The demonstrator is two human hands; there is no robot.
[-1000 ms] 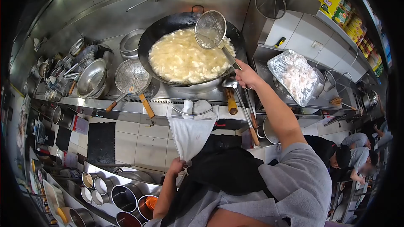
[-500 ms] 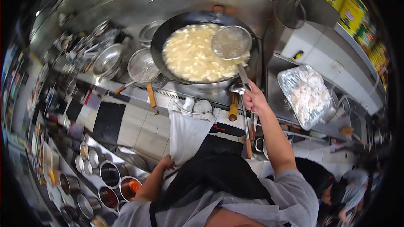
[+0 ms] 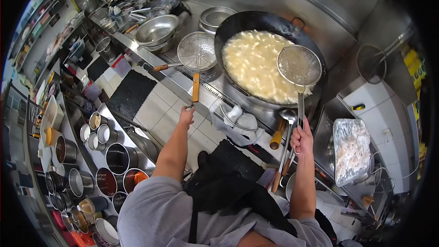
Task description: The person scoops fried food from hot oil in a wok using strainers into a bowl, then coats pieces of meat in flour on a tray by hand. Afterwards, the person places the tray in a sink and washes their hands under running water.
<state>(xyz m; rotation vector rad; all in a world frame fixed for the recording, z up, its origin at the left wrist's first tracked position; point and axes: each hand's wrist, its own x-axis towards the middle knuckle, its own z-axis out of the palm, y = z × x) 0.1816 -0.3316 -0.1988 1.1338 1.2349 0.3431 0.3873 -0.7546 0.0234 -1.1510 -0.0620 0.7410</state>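
Note:
My right hand [image 3: 302,139] grips the handle of a round wire-mesh strainer [image 3: 299,65]. The mesh hangs over the right part of a big black wok [image 3: 270,19], full of pale pieces in bubbling, cloudy liquid [image 3: 256,66]. My left hand [image 3: 186,116] is at the metal-tipped end of a wooden handle [image 3: 195,87] that sticks out over the stove edge. Its fingers look curled at that tip, and what the handle belongs to is unclear. Beside that handle lies a perforated strainer [image 3: 196,51] with its own wooden grip.
A ladle [image 3: 288,116] and other wooden-handled tools lean by my right hand. A foil-lined tray of pale, floured-looking pieces [image 3: 352,151] stands at right. White cloths [image 3: 235,119] hang at the stove edge. Metal bowls [image 3: 157,30] are at upper left, sauce pots [image 3: 121,158] at lower left.
My view has turned, shifting the wok rightward. The left hand has risen from beside my apron to the wooden handle's end. The right hand still holds the mesh strainer over the wok.

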